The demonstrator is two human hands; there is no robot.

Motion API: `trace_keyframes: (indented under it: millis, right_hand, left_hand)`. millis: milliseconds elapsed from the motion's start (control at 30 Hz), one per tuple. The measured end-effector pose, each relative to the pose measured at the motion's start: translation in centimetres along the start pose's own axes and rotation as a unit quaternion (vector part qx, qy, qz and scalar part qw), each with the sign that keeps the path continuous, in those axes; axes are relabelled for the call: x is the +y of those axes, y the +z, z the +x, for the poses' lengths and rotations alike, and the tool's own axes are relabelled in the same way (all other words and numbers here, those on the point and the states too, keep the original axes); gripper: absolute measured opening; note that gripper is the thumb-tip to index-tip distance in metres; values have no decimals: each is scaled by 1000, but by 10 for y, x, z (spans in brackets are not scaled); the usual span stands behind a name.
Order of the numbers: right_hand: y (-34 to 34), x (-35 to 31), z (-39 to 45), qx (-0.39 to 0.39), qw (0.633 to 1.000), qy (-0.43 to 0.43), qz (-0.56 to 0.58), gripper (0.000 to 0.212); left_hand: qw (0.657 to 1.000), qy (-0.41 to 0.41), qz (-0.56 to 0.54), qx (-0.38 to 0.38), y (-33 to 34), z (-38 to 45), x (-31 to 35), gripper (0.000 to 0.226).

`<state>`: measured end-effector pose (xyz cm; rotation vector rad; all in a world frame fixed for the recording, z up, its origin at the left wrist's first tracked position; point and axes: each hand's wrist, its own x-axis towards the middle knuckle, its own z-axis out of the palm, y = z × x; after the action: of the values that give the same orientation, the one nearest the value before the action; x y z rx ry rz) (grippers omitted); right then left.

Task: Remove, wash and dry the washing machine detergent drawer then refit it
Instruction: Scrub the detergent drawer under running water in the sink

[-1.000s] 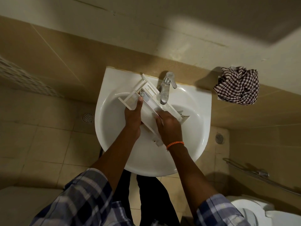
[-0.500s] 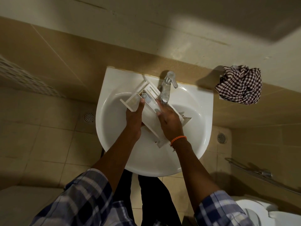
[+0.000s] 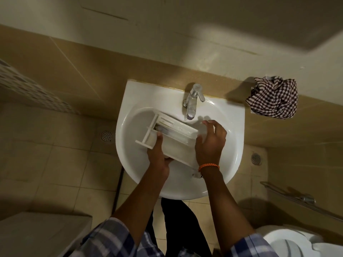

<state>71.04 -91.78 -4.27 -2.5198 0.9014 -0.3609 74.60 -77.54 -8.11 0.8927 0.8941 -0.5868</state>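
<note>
Toilet [image 3: 289, 243] (white) cut by frame edge

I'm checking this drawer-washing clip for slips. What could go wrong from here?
1. Only the left hand grips the detergent drawer; the right hand is open beside it, so the wet plastic may slip and knock the sink.
2. The drawer sits left of the tap, so a rinse might miss some compartments.
3. The checked cloth lies on the ledge beyond the sink, so reaching for it could drip water.

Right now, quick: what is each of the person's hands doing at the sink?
Left hand: grips the white detergent drawer, thumb on top.
Right hand: open, fingers spread at the drawer's right end, holding nothing.
</note>
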Motion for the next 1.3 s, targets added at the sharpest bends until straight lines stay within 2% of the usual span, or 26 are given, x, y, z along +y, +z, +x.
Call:
trace_keyframes:
  millis: [167, 300, 500, 667, 767, 833, 933, 1067, 1133, 1200, 1300]
  right_hand:
    - [-5, -12, 2, -63, 981, -63, -171, 43]
    - [-17, -26, 4, -109, 960, -100, -236, 44]
    - [-39, -49, 17, -285, 925, -95, -233, 57]
    - [-40, -50, 34, -407, 895, -43, -178, 43]
    - [-35, -41, 38, -376, 923, -7, -79, 38]
    - [-35, -36, 36, -350, 937, 23, -6, 45]
    - [-35, -32, 29, -328, 944, 31, 27, 55]
    - [-34, -27, 17, -294, 954, 41, 47, 55]
    - [-33, -23, 11, -294, 953, 46, 49, 49]
    - [-33, -19, 3, -280, 956, 59, 65, 43]
    - [-31, -11, -4, -221, 969, 70, 79, 42]
  left_hand:
    - [998, -56, -16, -6, 0, -7, -12, 68]
    - [995, -98, 9, -31, -5, -10, -12, 53]
    - [989, -120, 69, -53, -12, -9, -1, 42]
    - [982, -106, 125, -94, -9, -5, 13, 50]
    - [983, -83, 141, -85, -7, -8, 23, 67]
    - [982, -58, 162, -72, -4, -13, 32, 60]
    - [978, -37, 197, -52, 1, -11, 41, 66]
    - [960, -26, 270, -66, 7, -12, 49, 76]
    - [949, -37, 303, -75, 8, -12, 55, 72]
    - [940, -45, 327, -87, 9, -12, 59, 58]
    - [923, -47, 356, -136, 10, -6, 63, 55]
